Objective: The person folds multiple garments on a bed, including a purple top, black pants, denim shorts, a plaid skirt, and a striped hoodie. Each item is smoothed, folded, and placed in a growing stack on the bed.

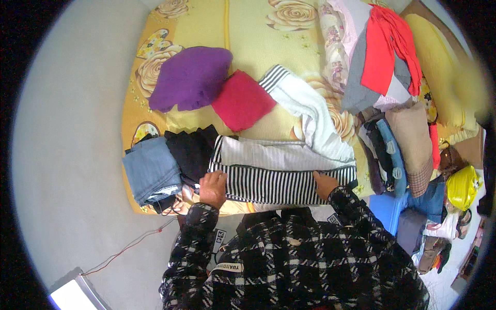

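A black-and-white striped shirt (271, 184) lies at the bed's near edge, its striped part folded up over a white part. One white sleeve (312, 111) with a striped cuff stretches away toward the far side. My left hand (212, 189) grips the shirt's left end, fingers curled over the fabric. At the right end my right hand (325, 185) pinches the striped cloth, thumb on top. Beside my left hand sit folded blue jeans (152, 169) and a bunched black garment (194, 150).
Beyond the shirt are a purple folded cloth (191, 77) and a red one (243, 101) on the yellow rose-patterned bed (248, 31). To the right, clothes are piled under a red garment (385, 57). A blue box (386, 206) and a yellow bag (463, 188) stand off the bed.
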The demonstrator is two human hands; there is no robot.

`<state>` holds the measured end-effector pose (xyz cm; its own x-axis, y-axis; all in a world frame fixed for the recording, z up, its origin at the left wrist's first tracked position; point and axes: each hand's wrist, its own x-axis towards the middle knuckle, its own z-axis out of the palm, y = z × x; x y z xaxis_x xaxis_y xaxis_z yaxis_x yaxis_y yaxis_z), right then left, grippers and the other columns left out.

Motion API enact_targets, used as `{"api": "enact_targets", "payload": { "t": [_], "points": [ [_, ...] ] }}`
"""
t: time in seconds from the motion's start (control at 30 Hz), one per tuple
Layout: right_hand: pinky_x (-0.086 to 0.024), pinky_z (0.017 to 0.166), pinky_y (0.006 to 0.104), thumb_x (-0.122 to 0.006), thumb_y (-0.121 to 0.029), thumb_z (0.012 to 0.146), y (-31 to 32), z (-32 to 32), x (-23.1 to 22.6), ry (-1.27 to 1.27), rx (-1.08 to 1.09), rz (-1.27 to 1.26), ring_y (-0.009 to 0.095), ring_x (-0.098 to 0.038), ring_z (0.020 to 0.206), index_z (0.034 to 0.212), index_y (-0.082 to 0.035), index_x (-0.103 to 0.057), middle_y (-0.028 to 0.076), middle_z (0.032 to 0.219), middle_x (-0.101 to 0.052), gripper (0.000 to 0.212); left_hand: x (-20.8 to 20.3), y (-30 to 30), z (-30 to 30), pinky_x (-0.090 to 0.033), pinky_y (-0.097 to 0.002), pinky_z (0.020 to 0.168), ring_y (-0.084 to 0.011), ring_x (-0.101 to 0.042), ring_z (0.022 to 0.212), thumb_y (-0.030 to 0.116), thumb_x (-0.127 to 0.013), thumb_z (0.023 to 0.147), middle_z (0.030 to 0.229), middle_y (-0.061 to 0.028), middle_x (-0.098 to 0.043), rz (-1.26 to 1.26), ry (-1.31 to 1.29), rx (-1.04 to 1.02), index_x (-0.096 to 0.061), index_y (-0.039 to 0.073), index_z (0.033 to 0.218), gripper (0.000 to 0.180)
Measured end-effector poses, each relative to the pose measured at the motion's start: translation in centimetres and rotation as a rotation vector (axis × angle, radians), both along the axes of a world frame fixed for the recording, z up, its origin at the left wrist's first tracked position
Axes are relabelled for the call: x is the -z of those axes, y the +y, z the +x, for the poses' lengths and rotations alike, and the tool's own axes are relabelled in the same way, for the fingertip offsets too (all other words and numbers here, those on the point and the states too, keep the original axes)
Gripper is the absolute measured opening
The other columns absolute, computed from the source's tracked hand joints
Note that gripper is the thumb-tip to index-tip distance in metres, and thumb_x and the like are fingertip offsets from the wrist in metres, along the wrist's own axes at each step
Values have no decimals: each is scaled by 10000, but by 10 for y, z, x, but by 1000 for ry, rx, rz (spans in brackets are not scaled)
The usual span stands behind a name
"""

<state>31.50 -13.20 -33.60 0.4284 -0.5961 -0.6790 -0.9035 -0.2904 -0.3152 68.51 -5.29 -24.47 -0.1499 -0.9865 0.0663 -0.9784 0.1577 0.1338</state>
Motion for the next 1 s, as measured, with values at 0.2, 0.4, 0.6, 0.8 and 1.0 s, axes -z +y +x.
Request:
{"api": "enact_targets", "payload": {
  "t": [0.2,0.4,0.6,0.8,1.0],
  "points": [
    [-450,605,384,-559,-248,738,-86,-12,2,-591,133,-136,298,-572,669,804,-67,-595,135,683,-577,196,30,5,-3,-442,-394,696,-255,-524,882,163,-567,708,958,-48,-526,348,-48,-212,-545,126,934,230],
    [-450,621,345,-587,-158,750,-213,22,0,-697,191,-399,271,-578,679,786,-28,-609,145,728,-595,137,37,15,-5,-457,-390,744,-301,-515,908,138,-597,702,968,-89,-525,254,109,-278,-543,102,975,281],
    [-456,665,349,-643,-216,712,-302,96,23,-574,319,-701,287,-583,737,861,-34,-599,147,775,-601,238,39,8,-10,-442,-406,773,-308,-487,947,145,-615,685,973,-103,-511,429,180,-470,-526,98,979,311],
    [-452,708,366,-659,-283,687,-342,139,49,-648,304,-403,295,-581,809,832,-44,-590,163,867,-604,287,44,-3,-12,-427,-406,772,-324,-484,888,119,-654,638,908,-135,-494,481,175,-526,-501,57,862,279],
    [-429,661,247,-646,-59,694,-348,102,22,-835,167,287,118,-522,666,845,-17,-585,6,717,-582,168,43,-9,-7,-442,-408,752,-323,-486,899,149,-665,641,905,-132,-495,570,174,-514,-514,60,862,282]
  ]
}}
